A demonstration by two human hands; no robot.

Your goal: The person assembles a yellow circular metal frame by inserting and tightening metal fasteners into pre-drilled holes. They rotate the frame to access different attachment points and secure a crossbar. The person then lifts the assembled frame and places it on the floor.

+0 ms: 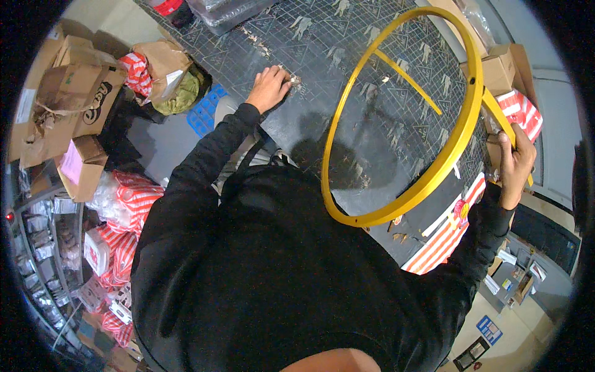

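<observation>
A large yellow ring-shaped frame (460, 139) with straight bars is held tilted above the dark patterned tabletop (297, 31). My right hand (518, 160) is closed round one of its bars at the right, the thumb lying along it. Another bar sticks out from the ring's far left side, over the table. My left hand (269, 88) rests on the tabletop beside a worn, flaking patch (295, 81), its fingers laid down and slightly apart, holding nothing.
Cardboard boxes (80, 87) and red-and-white striped bags (137, 193) crowd the left side. A blue plastic crate (206, 111) stands below the table's left edge. Plastic-wrapped packs (223, 12) lie at the far edge. More boxes (499, 71) stand at the right.
</observation>
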